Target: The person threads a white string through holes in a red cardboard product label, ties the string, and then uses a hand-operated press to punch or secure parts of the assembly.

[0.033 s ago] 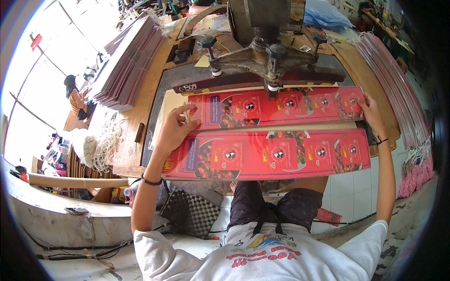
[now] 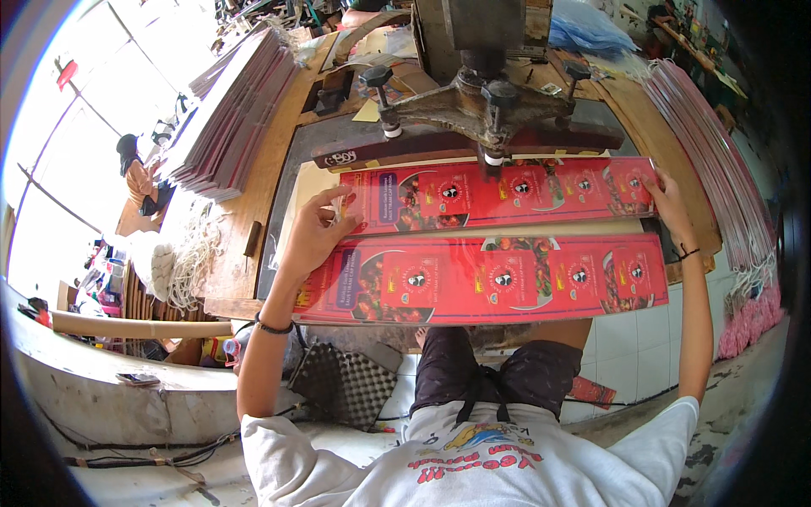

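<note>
Red printed card strip (image 2: 507, 193) lies across the counter (image 2: 245, 245) under a metal press head (image 2: 490, 101). Left hand (image 2: 314, 232) and right hand (image 2: 672, 203) press flat, fingers spread, on its ends; keeping both edges square and fingertips clear of the press seems wise.

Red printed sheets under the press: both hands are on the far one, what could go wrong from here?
1. The left hand and right hand both rest on the far red sheet just in front of the press head; fingers could be caught if it comes down.
2. The near red sheet overhangs the table edge toward the lap and may slide off.
</note>
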Available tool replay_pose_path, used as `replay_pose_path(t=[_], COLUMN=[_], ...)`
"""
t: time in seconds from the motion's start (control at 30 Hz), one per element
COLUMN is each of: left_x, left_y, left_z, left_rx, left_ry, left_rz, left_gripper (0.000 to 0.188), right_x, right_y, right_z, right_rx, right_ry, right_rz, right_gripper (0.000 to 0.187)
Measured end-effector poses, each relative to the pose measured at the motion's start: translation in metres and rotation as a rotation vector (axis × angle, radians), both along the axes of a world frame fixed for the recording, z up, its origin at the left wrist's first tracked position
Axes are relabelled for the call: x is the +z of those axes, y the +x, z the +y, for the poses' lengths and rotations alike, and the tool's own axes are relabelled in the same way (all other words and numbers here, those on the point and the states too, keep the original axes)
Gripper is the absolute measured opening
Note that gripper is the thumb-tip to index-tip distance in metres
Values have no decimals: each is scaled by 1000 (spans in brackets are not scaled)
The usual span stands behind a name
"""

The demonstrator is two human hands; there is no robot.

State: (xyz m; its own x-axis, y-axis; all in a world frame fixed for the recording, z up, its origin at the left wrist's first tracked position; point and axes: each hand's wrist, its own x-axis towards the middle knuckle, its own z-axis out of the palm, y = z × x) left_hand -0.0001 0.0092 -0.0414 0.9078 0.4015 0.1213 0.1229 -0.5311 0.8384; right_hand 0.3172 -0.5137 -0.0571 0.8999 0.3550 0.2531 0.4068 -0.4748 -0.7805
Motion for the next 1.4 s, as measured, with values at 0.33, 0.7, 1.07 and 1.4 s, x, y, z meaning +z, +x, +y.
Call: replay_pose_path(t=[0.33, 0.7, 1.07, 1.4], left_x=[-3, 32, 81, 92], left_y=[-5, -18, -61, -81], left_z=[2, -16, -47, -50], left_rx=[-4, -55, -53, -36], left_ry=[-25, 498, 1138, 505], left_rz=[-62, -109, -244, -142], left_gripper=[66, 49, 41, 19], right_x=[-4, 42, 105, 96], right_y=[10, -26, -108, -113], right_z=[6, -13, -84, -120], right_rx=[-16, 4, 379, 37], right_ry=[-4, -151, -243, -185], right_rz=[88, 248, 0, 29], right_gripper=[46, 37, 74, 31])
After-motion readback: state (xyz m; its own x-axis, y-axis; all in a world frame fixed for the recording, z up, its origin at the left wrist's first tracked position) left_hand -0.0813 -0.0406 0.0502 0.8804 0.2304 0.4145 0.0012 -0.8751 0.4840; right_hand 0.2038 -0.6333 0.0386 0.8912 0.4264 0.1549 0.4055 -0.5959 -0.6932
